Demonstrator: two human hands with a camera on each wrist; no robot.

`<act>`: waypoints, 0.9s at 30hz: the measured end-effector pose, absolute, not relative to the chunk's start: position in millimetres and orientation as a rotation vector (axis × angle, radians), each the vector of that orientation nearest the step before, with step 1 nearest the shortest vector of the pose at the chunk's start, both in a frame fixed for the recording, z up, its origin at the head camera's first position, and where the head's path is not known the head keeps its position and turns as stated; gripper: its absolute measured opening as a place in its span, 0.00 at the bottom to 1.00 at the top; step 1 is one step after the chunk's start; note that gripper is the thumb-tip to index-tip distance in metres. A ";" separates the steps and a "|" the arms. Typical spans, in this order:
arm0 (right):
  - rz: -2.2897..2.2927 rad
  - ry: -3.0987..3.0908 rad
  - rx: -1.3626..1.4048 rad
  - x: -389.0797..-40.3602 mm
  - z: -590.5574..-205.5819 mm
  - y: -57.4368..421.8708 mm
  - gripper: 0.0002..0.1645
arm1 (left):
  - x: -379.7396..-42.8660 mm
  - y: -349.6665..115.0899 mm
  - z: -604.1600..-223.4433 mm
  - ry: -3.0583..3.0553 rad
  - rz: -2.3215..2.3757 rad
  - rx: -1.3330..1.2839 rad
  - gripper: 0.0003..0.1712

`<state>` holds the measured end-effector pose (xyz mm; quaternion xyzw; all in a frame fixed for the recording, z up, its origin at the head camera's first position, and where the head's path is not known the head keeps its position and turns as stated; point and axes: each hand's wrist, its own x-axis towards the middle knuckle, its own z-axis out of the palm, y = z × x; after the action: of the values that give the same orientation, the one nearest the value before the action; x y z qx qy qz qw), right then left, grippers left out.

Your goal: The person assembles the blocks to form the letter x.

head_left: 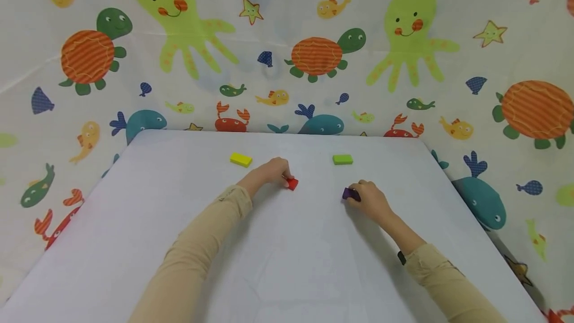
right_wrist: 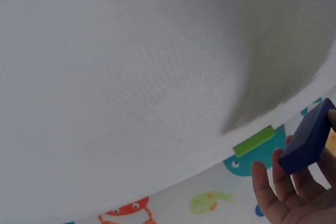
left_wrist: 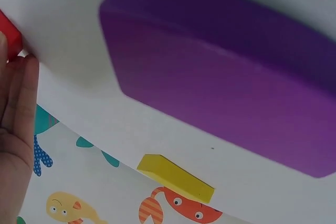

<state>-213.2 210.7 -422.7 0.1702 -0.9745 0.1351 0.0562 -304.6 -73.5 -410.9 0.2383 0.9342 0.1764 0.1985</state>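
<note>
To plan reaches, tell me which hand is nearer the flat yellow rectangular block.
Left: the left hand is just right of the yellow block; the right hand is much farther right.

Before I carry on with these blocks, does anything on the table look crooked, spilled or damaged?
I can't see any spill or damage. The yellow block, near the far edge of the white table, looks slightly askew: it slants to that edge, whereas the green block lies roughly parallel to it.
</note>
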 end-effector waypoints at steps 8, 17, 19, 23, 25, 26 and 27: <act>0.425 -2.844 0.504 -209.6 -426.5 202.9 0.16 | -305.1 -73.5 -410.6 2.616 0.485 0.665 0.19; 0.434 -2.847 0.559 -210.0 -427.1 195.1 0.17 | -307.2 -71.9 -411.2 2.597 0.521 0.657 0.18; 0.427 -2.845 0.576 -210.7 -426.9 193.1 0.16 | -306.8 -71.7 -410.8 2.602 0.516 0.655 0.18; 0.420 -2.854 0.606 -211.9 -426.8 189.2 0.16 | -305.4 -72.7 -410.2 2.617 0.500 0.647 0.18; 0.423 -2.869 0.606 -212.3 -427.7 187.6 0.17 | -304.5 -73.4 -410.2 2.618 0.510 0.643 0.18; 0.431 -2.878 0.602 -212.1 -428.0 186.6 0.17 | -304.1 -73.5 -410.2 2.615 0.521 0.641 0.18; 0.433 -2.887 0.605 -212.2 -428.8 185.6 0.17 | -303.8 -73.7 -410.2 2.611 0.533 0.638 0.18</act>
<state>-212.2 185.6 -428.8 0.2021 -0.9653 0.1449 0.0800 -303.8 -73.7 -410.2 0.2280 0.9337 0.1905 0.1996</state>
